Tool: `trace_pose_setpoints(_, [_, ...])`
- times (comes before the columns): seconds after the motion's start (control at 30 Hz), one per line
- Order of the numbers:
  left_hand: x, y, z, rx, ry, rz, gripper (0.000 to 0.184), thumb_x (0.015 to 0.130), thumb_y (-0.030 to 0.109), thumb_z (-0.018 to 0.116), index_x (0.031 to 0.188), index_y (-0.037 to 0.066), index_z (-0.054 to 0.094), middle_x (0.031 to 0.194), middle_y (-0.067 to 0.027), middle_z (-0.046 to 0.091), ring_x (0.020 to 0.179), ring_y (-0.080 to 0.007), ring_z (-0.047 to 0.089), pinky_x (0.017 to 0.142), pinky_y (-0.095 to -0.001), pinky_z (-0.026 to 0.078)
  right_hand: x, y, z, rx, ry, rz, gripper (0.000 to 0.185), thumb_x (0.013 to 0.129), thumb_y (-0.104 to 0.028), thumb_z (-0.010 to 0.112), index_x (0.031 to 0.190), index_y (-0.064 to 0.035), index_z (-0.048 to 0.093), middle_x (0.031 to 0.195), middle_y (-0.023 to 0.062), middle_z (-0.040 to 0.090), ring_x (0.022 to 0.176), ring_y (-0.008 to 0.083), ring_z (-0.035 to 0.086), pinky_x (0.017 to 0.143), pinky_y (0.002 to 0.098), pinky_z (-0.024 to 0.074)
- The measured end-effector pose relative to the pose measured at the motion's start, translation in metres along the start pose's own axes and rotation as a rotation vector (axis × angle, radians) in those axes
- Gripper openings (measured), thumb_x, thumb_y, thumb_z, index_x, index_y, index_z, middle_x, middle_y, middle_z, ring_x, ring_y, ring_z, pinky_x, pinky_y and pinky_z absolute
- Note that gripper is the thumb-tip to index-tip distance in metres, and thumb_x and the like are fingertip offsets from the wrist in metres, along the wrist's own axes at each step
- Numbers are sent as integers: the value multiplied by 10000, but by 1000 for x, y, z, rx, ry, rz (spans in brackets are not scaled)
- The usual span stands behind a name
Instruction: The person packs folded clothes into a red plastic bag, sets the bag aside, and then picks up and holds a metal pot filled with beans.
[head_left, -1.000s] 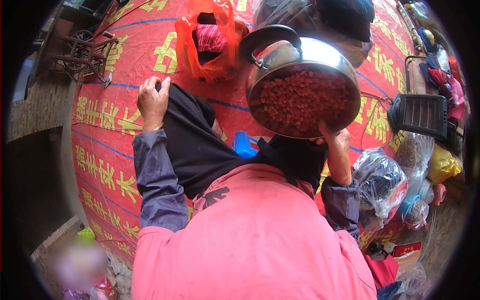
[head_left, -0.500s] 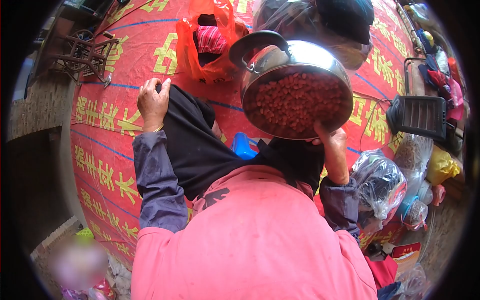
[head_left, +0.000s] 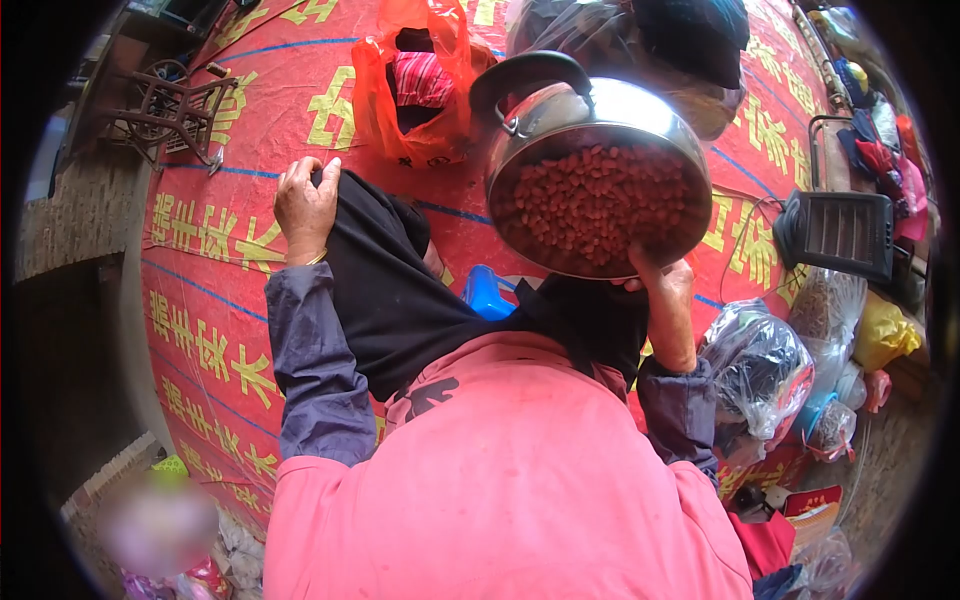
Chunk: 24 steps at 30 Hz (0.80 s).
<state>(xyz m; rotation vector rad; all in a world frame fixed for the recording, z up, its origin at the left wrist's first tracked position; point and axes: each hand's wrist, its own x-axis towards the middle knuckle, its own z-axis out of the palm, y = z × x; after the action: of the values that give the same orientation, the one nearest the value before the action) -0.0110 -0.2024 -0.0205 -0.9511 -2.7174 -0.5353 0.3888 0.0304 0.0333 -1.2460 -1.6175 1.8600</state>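
Note:
My right hand (head_left: 666,290) grips the near rim of a shiny steel pot (head_left: 655,105), thumb over the inside edge and fingers underneath. The pot is tilted towards me, and a dark loop handle (head_left: 530,72) sticks out at its far left. Inside lie many small reddish kernels (head_left: 600,205) that look like peanuts. On the knee of my black trousers (head_left: 375,240) rests my left hand (head_left: 306,208), holding nothing, thumb apart from the fingers. Below the pot, a blue object (head_left: 487,292) shows between my legs, mostly hidden.
A red plastic bag (head_left: 370,115) with striped cloth stands ahead. Beyond the pot are dark and clear bags (head_left: 690,45). At right are a black lamp-like box (head_left: 845,233) and several stuffed plastic bags (head_left: 760,370). A metal frame (head_left: 175,110) stands left on the red printed sheet (head_left: 210,300).
The pot has shifted slightly to the right, its handle moving with it. My left hand stays still on the knee, and my right hand keeps its grip.

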Motion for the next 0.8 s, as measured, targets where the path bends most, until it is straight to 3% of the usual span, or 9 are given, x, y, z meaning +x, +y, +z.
trace_pose_setpoints(0.13, [-1,-1,1,-9,9,4,305,897,370,697,882,67,664,911,-114,684,902,-349,631,775,-454,500,1,-1,4,-3,20,14,383,936,-353,698,1034,14,650,889,82,723,735,141,685,658,253,480])
trace_pose_setpoints(0.2, [-1,-2,1,-15,14,6,302,899,367,694,883,66,664,911,-113,683,901,-347,632,775,-454,499,0,-6,9,49,92,44,368,937,-378,679,923,-11,691,778,58,709,677,99,616,651,249,452])
trace_pose_setpoints(0.5, [0,-5,1,-13,10,3,304,900,365,695,881,63,663,903,-111,681,893,-344,635,763,-448,500,1,-3,-9,165,232,84,387,950,-371,655,996,13,662,780,87,701,635,134,636,597,249,448])
trace_pose_setpoints(0.8, [2,-2,3,-9,27,26,309,901,368,695,870,63,657,894,-115,676,891,-344,638,758,-449,500,0,-1,-17,83,185,51,431,949,-405,648,1004,22,668,759,92,705,642,125,617,612,248,435])
